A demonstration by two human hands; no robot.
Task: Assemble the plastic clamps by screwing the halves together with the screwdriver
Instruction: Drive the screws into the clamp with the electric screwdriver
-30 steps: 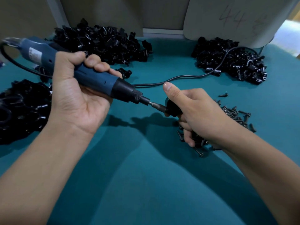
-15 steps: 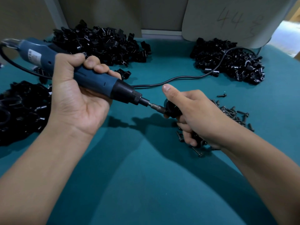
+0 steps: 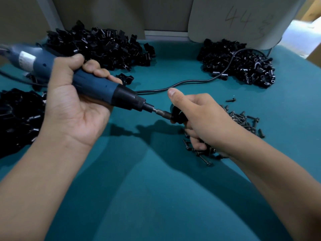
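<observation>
Head view looks down on a teal cloth-covered table (image 3: 156, 197) with two bare forearms reaching in. Her or his left hand (image 3: 74, 105) has its fingers wrapped round one blue, black-nosed electric screwdriver (image 3: 97, 87), held slanting down to the right. Its metal bit (image 3: 161, 113) touches the single small black plastic clamp (image 3: 178, 115) that the right hand (image 3: 206, 122) grips, thumb stretched up over the top, the other fingers curled underneath. Both are raised a little above the cloth, near the middle of the table.

I count three heaps of loose black plastic clamp parts: one large heap at the back left (image 3: 97, 46), one at the back right (image 3: 238, 63), and one dark mass at the left edge (image 3: 17, 119). A lone clamp piece (image 3: 126, 79) lies just in front of the back-left heap, beside the left hand's fingers. One scatter of small dark screws (image 3: 243, 119) spreads under and to the right of the right hand, too many to count, with a single screw (image 3: 231, 100) lying apart behind it. One thin black cable (image 3: 173, 85) runs across the cloth and loops over the back-right heap. A pale board with a pencilled "44" (image 3: 239, 20) stands behind.
</observation>
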